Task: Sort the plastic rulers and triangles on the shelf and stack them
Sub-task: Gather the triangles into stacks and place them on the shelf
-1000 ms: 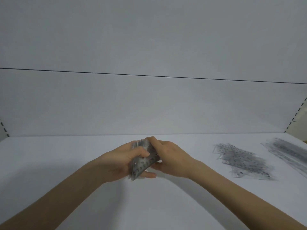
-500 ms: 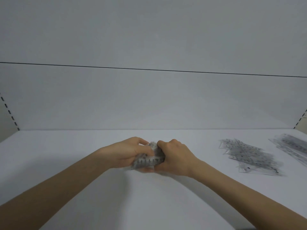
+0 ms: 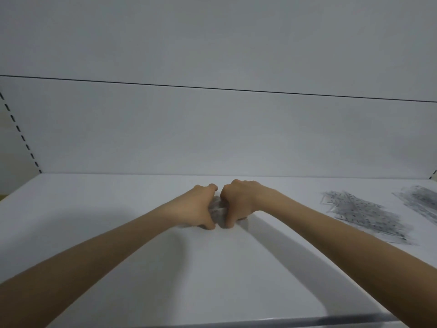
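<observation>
Left hand [image 3: 197, 209] and right hand [image 3: 238, 202] meet at the centre of the shelf [image 3: 94, 209]. Fingers [image 3: 229, 222] of both are curled and clamped on a small stack of clear plastic pieces [image 3: 217, 210], apparently resting on the shelf. A triangle pile [image 3: 361, 214] and a ruler pile [image 3: 423, 202] lie well apart to the right.

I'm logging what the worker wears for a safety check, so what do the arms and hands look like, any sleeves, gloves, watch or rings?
Both are bare. The left hand and right hand wear no gloves, and no ring shows on either. The left forearm and right forearm have no sleeve, watch or band as far as the frame reaches.
</observation>
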### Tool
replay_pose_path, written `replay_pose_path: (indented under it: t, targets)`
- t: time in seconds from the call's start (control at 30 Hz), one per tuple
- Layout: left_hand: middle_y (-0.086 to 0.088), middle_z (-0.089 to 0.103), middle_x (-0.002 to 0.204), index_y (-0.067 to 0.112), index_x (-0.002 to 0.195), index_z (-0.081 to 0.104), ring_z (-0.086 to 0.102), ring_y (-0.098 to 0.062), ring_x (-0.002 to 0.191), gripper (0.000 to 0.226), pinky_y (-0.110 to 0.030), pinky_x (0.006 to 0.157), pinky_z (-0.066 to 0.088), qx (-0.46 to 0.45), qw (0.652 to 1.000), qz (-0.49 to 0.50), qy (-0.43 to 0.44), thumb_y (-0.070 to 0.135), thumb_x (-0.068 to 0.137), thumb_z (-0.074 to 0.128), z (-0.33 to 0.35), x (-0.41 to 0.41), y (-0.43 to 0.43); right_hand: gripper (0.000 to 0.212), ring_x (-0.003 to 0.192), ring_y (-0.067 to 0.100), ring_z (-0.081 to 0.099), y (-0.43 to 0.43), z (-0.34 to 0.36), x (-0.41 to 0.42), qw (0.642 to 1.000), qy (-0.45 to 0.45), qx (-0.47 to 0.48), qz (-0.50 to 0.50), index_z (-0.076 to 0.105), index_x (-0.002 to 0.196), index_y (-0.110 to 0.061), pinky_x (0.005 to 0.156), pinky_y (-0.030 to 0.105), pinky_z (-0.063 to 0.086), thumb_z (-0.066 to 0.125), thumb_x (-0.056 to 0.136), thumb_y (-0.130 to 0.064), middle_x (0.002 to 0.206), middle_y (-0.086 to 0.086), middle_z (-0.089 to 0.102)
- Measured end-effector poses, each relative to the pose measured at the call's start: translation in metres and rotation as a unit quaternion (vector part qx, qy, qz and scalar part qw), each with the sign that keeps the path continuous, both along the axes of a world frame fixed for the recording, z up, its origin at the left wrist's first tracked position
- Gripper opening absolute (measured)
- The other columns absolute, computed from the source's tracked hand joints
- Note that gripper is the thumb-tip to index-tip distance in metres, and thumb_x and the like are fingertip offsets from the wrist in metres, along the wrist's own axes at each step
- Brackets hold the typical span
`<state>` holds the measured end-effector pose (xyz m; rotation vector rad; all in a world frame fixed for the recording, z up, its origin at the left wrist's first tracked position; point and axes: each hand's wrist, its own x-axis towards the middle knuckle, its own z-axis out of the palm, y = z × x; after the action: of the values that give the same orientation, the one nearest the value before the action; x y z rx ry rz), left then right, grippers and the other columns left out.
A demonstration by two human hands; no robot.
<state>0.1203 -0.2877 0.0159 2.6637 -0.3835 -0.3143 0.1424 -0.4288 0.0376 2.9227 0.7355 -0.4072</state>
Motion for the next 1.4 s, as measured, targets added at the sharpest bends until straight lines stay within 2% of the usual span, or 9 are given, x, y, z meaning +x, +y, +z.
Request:
replay_pose_path:
  t: [0.13, 0.3, 0.43, 0.57, 0.63, 0.9, 1.07, 1.2, 1.4]
  targets:
    - [-0.003, 0.059, 0.116, 0.014, 0.14, 0.032, 0.061, -0.02, 0.097, 0.087, -0.039, 0.085, 0.053, 0.003, 1.0, 0.003, 0.0, 0.019, 0.067, 0.079, 0.0, 0.004, 0.004, 0.034, 0.062, 0.017, 0.05, -0.004, 0.001, 0.004, 1.0, 0.018, 0.017, -0.003, 0.065, 0.088, -0.011, 0.052, 0.022, 0.036, 0.075, 0.068, -0.037, 0.07, -0.002, 0.054]
    - [-0.001, 0.057, 0.119, 0.012, 0.135, 0.039, 0.059, -0.019, 0.098, 0.081, -0.038, 0.084, 0.054, 0.043, 0.999, 0.013, 0.002, 0.021, 0.065, 0.079, 0.001, 0.006, 0.004, 0.031, 0.057, 0.015, 0.047, -0.007, -0.001, 0.005, 1.0, 0.013, 0.015, 0.001, 0.06, 0.079, -0.012, 0.05, 0.022, 0.035, 0.077, 0.066, -0.035, 0.066, -0.002, 0.049]
    - [-0.006, 0.058, 0.109, 0.006, 0.125, 0.047, 0.061, -0.024, 0.097, 0.074, -0.039, 0.078, 0.054, 0.103, 0.994, 0.023, -0.015, 0.022, 0.061, 0.081, 0.007, 0.008, -0.002, 0.035, 0.051, 0.013, 0.042, -0.004, -0.002, 0.005, 1.0, -0.006, 0.018, 0.004, 0.051, 0.066, -0.012, 0.047, 0.02, 0.032, 0.079, 0.066, -0.033, 0.061, -0.001, 0.046]
    - [0.0, 0.049, 0.081, 0.005, 0.105, 0.054, 0.052, -0.017, 0.068, 0.048, -0.026, 0.05, 0.04, 0.121, 0.992, 0.016, -0.036, 0.013, 0.064, 0.077, 0.009, 0.005, -0.012, 0.04, 0.051, 0.013, 0.041, 0.005, -0.006, 0.005, 0.999, -0.025, 0.029, 0.01, 0.041, 0.06, -0.016, 0.048, 0.022, 0.032, 0.078, 0.067, -0.03, 0.059, -0.002, 0.042]
    - [-0.001, 0.051, 0.075, 0.004, 0.097, 0.058, 0.051, -0.017, 0.062, 0.039, -0.023, 0.045, 0.035, 0.117, 0.992, 0.026, -0.049, 0.009, 0.063, 0.075, 0.007, 0.005, -0.014, 0.039, 0.052, 0.012, 0.042, 0.007, -0.008, 0.005, 0.998, -0.04, 0.036, 0.013, 0.042, 0.061, -0.018, 0.048, 0.021, 0.034, 0.078, 0.065, -0.033, 0.06, -0.003, 0.044]
    - [0.003, 0.045, 0.077, 0.008, 0.104, 0.047, 0.049, -0.016, 0.066, 0.048, -0.025, 0.047, 0.035, 0.115, 0.99, 0.047, -0.072, 0.012, 0.064, 0.073, 0.001, 0.001, -0.012, 0.041, 0.051, 0.013, 0.041, 0.007, -0.004, 0.006, 0.999, -0.021, 0.037, 0.019, 0.042, 0.06, -0.017, 0.049, 0.022, 0.033, 0.079, 0.066, -0.033, 0.058, -0.002, 0.043]
    - [-0.008, 0.062, 0.096, 0.013, 0.095, 0.047, 0.06, -0.023, 0.083, 0.046, -0.028, 0.063, 0.044, 0.085, 0.995, 0.058, -0.009, 0.023, 0.063, 0.078, 0.005, -0.001, 0.002, 0.04, 0.059, 0.016, 0.049, 0.003, -0.001, 0.01, 0.999, 0.008, 0.047, -0.007, 0.065, 0.082, -0.007, 0.049, 0.022, 0.036, 0.082, 0.062, -0.038, 0.067, 0.0, 0.053]
    - [-0.005, 0.059, 0.067, 0.004, 0.08, 0.064, 0.049, -0.017, 0.056, 0.034, -0.023, 0.05, 0.035, 0.075, 0.996, 0.054, 0.012, 0.024, 0.059, 0.081, 0.007, 0.004, -0.001, 0.041, 0.057, 0.016, 0.045, 0.011, -0.003, 0.012, 0.999, 0.001, 0.037, -0.004, 0.054, 0.068, -0.01, 0.048, 0.022, 0.034, 0.083, 0.062, -0.038, 0.062, -0.001, 0.047]
    - [0.002, 0.045, 0.058, 0.013, 0.06, 0.047, 0.04, -0.013, 0.049, 0.038, -0.022, 0.045, 0.03, 0.085, 0.994, 0.067, -0.003, 0.022, 0.059, 0.084, 0.007, 0.01, -0.008, 0.047, 0.053, 0.014, 0.041, 0.016, -0.002, 0.012, 0.999, -0.001, 0.034, -0.022, 0.043, 0.059, -0.014, 0.049, 0.023, 0.033, 0.084, 0.06, -0.036, 0.06, -0.002, 0.041]
